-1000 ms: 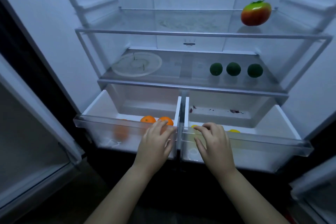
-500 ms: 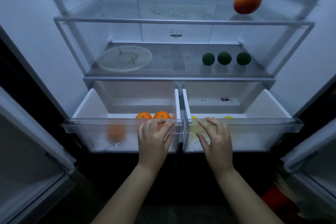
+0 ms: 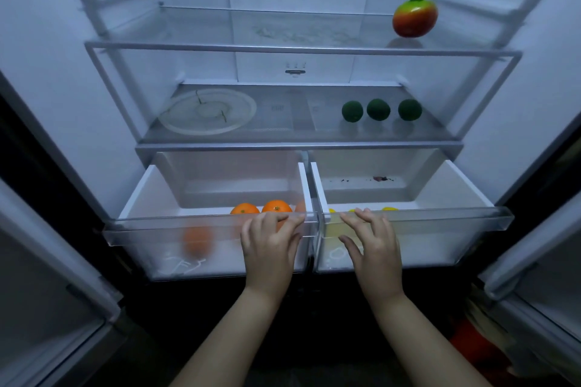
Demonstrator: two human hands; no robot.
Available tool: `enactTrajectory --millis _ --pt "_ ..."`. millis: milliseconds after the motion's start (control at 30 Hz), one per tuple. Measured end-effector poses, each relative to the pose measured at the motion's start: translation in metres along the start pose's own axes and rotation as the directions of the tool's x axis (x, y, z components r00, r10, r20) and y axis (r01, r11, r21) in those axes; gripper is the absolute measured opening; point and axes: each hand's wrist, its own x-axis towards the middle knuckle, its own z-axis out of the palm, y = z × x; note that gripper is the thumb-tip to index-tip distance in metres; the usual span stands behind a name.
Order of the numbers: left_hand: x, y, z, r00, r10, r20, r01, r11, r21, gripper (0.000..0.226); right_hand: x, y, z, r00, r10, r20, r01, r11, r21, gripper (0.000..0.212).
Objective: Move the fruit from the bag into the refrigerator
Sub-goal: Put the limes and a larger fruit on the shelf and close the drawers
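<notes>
The head view looked into an open refrigerator (image 3: 78,78) with smooth white plastic walls and clear glass shelves edged in pale trim. On the top shelf (image 3: 301,49) at the right sat a glossy round fruit (image 3: 415,17), red below and green above, with a small leafy stem. On the middle shelf (image 3: 298,135) a flat, translucent round plate (image 3: 207,111) lay at the left, and three small dark green round fruits (image 3: 378,109) stood in a row at the right, near each other but apart.

Below, two clear plastic crisper drawers stood pulled out side by side. The left drawer (image 3: 151,232) held oranges (image 3: 276,207) with dimpled skin against its front wall; another orange shape showed blurred through the frosted front. The right drawer (image 3: 456,223) held yellow fruits (image 3: 389,208), mostly hidden behind its rim, possibly lemons, and a few dark crumbs at the back.

The left hand (image 3: 270,248) lay palm down on the left drawer's front, fingers spread and curled over the rim, holding nothing else. The right hand (image 3: 374,248) rested likewise on the right drawer's front, fingers splayed over the edge, thumb apart. Both forearms were bare and reached up from below.
</notes>
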Motion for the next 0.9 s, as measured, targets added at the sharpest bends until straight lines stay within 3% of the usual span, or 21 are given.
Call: enactTrajectory --millis 333,567,900 --pt "0.009 -0.006 0.011 0.999 0.043 -0.004 -0.043 0.998 0.035 0.036 0.006 0.001 0.002 1.000 0.000 0.009 0.000 1.000 -0.029 0.041" --pt "0.006 -0.023 0.022 0.991 0.128 -0.041 -0.129 0.991 -0.028 0.025 0.032 0.004 0.008 0.999 0.028 0.037 -0.028 1.000 -0.002 0.043" --pt "0.025 -0.036 0.027 0.990 0.142 -0.009 -0.143 0.988 -0.065 0.029 0.031 0.009 0.014 1.000 0.021 0.015 -0.021 1.000 -0.006 0.041"
